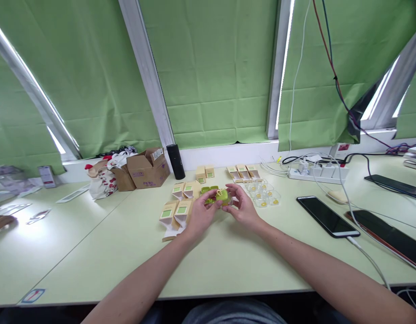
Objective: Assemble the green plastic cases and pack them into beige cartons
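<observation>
A small glossy green case (222, 195) with a beige loop on top is between my two hands above the table. My left hand (205, 210) pinches its left side between thumb and fingers. From the right, my right hand (242, 204) curls its thumb and fingers around the edge of the case, where something clear partly shows. Behind my left fingers lie more green cases (210, 188), partly hidden. Beige folded cartons with green windows (182, 210) stand beside my left hand. Clear plastic domed pieces with yellow centres (263, 194) sit just right of my right hand.
More cartons (243, 173) stand farther back. A black cylinder (175, 162), a cardboard box (149, 168) and a printed bag (102, 180) are at back left. A phone (327, 217) with a cable and a white power strip (318, 173) lie to the right.
</observation>
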The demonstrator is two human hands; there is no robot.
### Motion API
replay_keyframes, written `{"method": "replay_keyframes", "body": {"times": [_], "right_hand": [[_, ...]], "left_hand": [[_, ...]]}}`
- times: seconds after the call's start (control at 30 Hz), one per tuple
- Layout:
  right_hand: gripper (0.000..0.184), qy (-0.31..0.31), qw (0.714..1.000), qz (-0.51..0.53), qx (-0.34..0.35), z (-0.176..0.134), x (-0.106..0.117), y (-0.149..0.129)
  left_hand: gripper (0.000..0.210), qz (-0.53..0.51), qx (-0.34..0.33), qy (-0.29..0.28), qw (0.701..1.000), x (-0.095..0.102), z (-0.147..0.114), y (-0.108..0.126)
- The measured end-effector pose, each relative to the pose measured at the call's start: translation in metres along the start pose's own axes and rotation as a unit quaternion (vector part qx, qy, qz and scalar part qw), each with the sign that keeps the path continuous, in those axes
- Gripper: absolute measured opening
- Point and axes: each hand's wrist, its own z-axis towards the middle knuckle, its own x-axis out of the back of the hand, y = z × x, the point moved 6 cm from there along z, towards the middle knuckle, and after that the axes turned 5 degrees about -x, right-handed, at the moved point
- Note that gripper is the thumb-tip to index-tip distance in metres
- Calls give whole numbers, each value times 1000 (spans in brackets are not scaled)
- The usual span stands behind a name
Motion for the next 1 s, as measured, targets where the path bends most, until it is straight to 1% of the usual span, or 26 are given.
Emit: {"method": "replay_keyframes", "body": {"times": [0.13,0.33,0.5,0.63,0.87,1.0], "right_hand": [[65,-8,1000,12,-17,1,0,3],[65,-15,999,15,-25,2,-2,6],[64,-33,999,0,-25,0,-5,6],[62,-36,999,-15,-20,-1,-5,5],[60,-50,998,-38,-16,-2,-6,6],[59,-63,996,-56,-6,-3,-8,5]], "left_hand": [[45,27,2,12,1000,4,2,-5],[53,13,-4,12,1000,7,5,-9],[36,50,-27,54,997,16,6,-3],[24,73,-44,67,994,20,6,2],[11,129,-102,72,984,18,2,11],[11,168,-148,49,973,13,-3,17]]}}
